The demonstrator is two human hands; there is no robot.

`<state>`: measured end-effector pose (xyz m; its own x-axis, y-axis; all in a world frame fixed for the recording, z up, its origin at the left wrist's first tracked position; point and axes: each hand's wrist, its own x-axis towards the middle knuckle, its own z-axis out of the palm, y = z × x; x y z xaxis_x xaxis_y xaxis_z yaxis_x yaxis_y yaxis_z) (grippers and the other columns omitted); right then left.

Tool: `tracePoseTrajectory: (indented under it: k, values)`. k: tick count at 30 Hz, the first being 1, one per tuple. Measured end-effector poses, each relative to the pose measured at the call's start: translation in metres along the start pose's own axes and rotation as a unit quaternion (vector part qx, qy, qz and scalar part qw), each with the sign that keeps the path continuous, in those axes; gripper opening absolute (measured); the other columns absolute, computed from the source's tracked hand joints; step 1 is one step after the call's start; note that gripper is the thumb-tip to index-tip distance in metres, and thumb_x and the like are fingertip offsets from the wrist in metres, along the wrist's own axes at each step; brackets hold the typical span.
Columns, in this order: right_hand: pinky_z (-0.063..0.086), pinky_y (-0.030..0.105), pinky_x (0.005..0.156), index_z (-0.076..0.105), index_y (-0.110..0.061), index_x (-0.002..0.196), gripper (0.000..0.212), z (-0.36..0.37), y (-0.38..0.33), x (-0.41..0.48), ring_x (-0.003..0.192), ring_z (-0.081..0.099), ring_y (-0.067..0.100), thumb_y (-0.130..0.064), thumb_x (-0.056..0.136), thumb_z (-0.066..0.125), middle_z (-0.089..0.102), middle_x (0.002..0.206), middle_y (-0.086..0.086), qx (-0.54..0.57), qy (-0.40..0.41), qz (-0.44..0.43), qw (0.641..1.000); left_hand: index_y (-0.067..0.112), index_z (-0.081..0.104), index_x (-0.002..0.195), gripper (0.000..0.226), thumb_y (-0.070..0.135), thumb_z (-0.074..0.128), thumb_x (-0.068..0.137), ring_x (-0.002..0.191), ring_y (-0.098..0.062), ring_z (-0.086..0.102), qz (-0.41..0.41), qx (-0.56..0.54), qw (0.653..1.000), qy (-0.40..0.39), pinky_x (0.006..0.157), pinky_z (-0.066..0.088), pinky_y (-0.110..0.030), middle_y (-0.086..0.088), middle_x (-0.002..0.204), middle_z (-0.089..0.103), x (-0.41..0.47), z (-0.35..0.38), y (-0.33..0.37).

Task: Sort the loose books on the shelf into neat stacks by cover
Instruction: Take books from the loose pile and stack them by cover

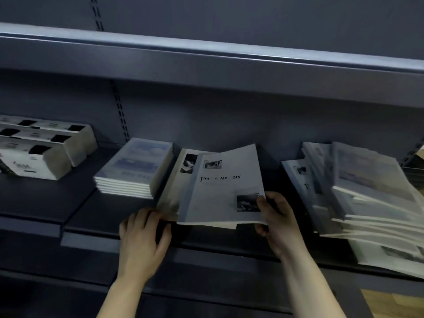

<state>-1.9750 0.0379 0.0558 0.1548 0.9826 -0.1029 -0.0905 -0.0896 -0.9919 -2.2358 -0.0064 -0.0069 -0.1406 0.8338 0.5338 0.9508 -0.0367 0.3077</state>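
A white book titled "Time & Memory" sits at the middle of the dark shelf, lying on another book of the same cover. My right hand grips its front right corner, thumb on the cover. My left hand rests on the shelf edge, its fingers touching the front left corner of the lower book. A neat stack of pale blue "Sea Day" books stands just to the left. A messy, slumping pile of mixed books lies at the right.
Several white boxes with black cut-outs stand at the far left of the shelf. An upper shelf overhangs the work area. A bit of wooden floor shows at the bottom right.
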Motion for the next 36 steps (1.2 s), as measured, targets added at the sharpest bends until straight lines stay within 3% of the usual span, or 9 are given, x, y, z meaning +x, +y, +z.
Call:
tracePoseTrajectory:
  k: [5, 9, 12, 16, 23, 33, 36]
  values:
    - [0.044, 0.023, 0.045, 0.059, -0.021, 0.107, 0.013, 0.021, 0.009, -0.003, 0.071, 0.061, 0.021, -0.026, 0.095, 0.058, 0.066, 0.098, 0.005, -0.058, 0.026, 0.002, 0.998, 0.018, 0.062, 0.091, 0.029, 0.036, 0.040, 0.084, 0.082, -0.024, 0.049, 0.021, -0.028, 0.999, -0.002, 0.075, 0.031, -0.037, -0.003, 0.094, 0.056, 0.006, -0.002, -0.025]
    - [0.050, 0.027, 0.059, 0.061, -0.021, 0.108, 0.018, 0.033, 0.012, 0.000, 0.086, 0.065, 0.015, -0.027, 0.091, 0.062, 0.067, 0.096, -0.004, -0.166, 0.061, -0.039, 0.984, 0.018, 0.063, 0.089, 0.033, 0.040, 0.039, 0.086, 0.081, -0.023, 0.050, 0.029, -0.010, 0.999, -0.035, 0.077, 0.026, -0.034, -0.002, 0.093, 0.058, 0.011, 0.000, -0.038]
    - [0.046, 0.023, 0.069, 0.066, -0.021, 0.105, 0.018, 0.040, 0.016, 0.005, 0.088, 0.063, 0.007, -0.028, 0.089, 0.065, 0.068, 0.094, -0.008, -0.236, 0.081, -0.065, 0.966, 0.018, 0.065, 0.086, 0.035, 0.042, 0.039, 0.086, 0.079, -0.023, 0.052, 0.044, -0.001, 0.998, -0.046, 0.079, 0.025, -0.034, -0.001, 0.091, 0.060, 0.015, 0.001, -0.044]
    - [0.039, 0.015, 0.061, 0.065, -0.024, 0.098, 0.010, 0.047, 0.018, 0.008, 0.078, 0.056, -0.004, -0.029, 0.090, 0.063, 0.064, 0.087, -0.011, -0.304, 0.085, -0.084, 0.945, 0.018, 0.066, 0.085, 0.037, 0.044, 0.039, 0.085, 0.078, -0.024, 0.054, 0.043, -0.004, 0.998, -0.048, 0.080, 0.029, -0.038, 0.000, 0.088, 0.060, 0.020, 0.000, -0.048]
    - [0.038, 0.015, 0.059, 0.066, -0.022, 0.093, 0.006, 0.053, 0.021, 0.013, 0.073, 0.056, -0.004, -0.027, 0.091, 0.063, 0.064, 0.083, -0.008, -0.352, 0.083, -0.104, 0.927, 0.019, 0.065, 0.084, 0.038, 0.047, 0.039, 0.084, 0.082, -0.026, 0.052, 0.034, 0.007, 0.998, -0.045, 0.080, 0.028, -0.038, -0.001, 0.090, 0.060, 0.020, 0.002, -0.048]
    - [0.043, 0.022, 0.055, 0.062, -0.018, 0.076, 0.017, 0.056, 0.026, 0.018, 0.061, 0.058, 0.005, -0.028, 0.089, 0.065, 0.062, 0.068, -0.005, -0.373, 0.111, -0.127, 0.912, 0.019, 0.066, 0.086, 0.039, 0.047, 0.039, 0.082, 0.083, -0.027, 0.054, 0.032, 0.027, 0.998, -0.050, 0.079, 0.028, -0.039, -0.003, 0.093, 0.061, 0.019, 0.002, -0.047]
    - [0.038, 0.020, 0.050, 0.061, -0.015, 0.077, 0.019, 0.057, 0.027, 0.018, 0.057, 0.056, 0.005, -0.028, 0.089, 0.066, 0.060, 0.065, -0.005, -0.373, 0.121, -0.123, 0.912, 0.019, 0.066, 0.086, 0.038, 0.046, 0.040, 0.082, 0.083, -0.026, 0.054, 0.030, 0.025, 0.998, -0.047, 0.079, 0.028, -0.039, -0.003, 0.093, 0.061, 0.019, 0.002, -0.047]
